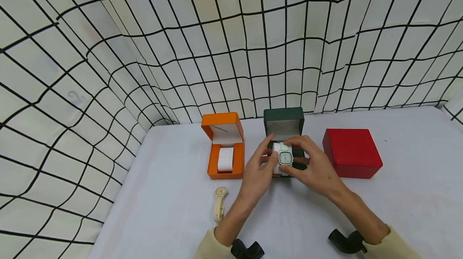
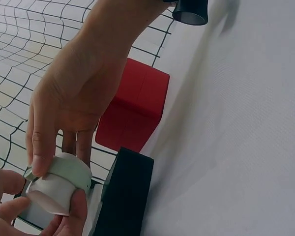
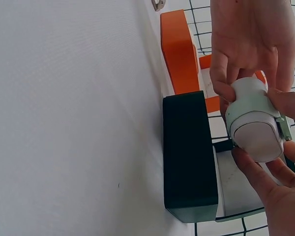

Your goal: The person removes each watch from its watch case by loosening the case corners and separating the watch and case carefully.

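Observation:
Both hands hold a white watch cushion (image 1: 276, 148) with a mint-green watch (image 1: 285, 158) wrapped round it, its square dial facing up. They are just over an open dark green watch box (image 1: 283, 112), whose lid stands up behind. My left hand (image 1: 257, 174) grips the cushion from the left. From the right, my right hand (image 1: 315, 167) pinches the watch with thumb and fingers. In the right wrist view, the cushion's end (image 3: 258, 140) and strap show between the fingers of both hands. The hands hide most of the box's inside.
An open orange watch box (image 1: 238, 158) holding a white cushion (image 1: 226, 159) stands to the left. A cream watch (image 1: 219, 206) lies in front of it, near the left forearm. A closed red box (image 1: 351, 150) stands at right. Black wire mesh (image 1: 267, 42) runs behind the table.

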{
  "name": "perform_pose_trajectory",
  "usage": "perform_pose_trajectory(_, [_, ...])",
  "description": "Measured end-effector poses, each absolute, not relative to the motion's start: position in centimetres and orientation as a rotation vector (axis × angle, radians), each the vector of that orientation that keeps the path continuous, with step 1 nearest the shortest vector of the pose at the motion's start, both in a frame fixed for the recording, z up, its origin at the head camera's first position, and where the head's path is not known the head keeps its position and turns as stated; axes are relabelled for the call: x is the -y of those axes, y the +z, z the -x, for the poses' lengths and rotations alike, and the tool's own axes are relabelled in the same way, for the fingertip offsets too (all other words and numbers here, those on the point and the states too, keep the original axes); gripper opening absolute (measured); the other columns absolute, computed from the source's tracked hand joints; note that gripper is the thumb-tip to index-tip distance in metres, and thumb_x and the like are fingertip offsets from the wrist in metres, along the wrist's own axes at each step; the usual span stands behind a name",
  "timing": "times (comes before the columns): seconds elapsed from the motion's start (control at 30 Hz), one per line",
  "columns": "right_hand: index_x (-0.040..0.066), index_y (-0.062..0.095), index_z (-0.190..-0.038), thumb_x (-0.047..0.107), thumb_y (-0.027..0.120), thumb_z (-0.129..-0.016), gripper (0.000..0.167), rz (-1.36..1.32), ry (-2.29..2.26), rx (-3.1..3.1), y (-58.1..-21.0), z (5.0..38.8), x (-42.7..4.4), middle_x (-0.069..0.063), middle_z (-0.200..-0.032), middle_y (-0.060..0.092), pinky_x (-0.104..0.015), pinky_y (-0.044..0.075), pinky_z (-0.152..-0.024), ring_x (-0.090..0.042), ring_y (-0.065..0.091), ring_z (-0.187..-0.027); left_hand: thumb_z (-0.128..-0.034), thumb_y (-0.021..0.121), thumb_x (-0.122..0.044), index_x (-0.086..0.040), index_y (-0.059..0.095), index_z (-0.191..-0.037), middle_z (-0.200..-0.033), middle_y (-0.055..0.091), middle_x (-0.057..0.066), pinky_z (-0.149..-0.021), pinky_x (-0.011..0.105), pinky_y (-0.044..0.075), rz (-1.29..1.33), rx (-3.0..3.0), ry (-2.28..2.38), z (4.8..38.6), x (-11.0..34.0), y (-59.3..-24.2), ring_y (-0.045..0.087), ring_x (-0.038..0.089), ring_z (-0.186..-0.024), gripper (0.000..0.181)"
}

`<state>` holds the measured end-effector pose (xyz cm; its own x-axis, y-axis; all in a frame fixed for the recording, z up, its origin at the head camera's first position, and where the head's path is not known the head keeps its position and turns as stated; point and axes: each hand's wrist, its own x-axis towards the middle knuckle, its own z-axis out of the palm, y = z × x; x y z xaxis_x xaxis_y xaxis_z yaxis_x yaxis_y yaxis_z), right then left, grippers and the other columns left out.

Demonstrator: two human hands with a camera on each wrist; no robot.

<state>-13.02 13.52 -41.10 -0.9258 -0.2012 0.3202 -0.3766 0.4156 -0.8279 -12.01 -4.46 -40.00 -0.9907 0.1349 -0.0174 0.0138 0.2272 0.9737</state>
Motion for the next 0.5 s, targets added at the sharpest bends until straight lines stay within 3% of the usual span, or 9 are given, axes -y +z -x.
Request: perform_pose_trajectory(0.5, [0.014,0.057,-0.141,0.012,0.093,-0.076,0.075,-0.575,1.551,2.539,-41.18,12.88,-13.80,-0.006,-0.138,0.058,-0.048,0.061,-0.095,-0.024,0.056,-0.124,-0.1039,0.064,-0.024,-0.030,0.060,-0.145,-0.139,0.059,0.012,-0.086,0.028,0.056,-0.171,-2.157,1.998,12.25,5.23,-40.02,0.062,0.022,-0.118,0.041])
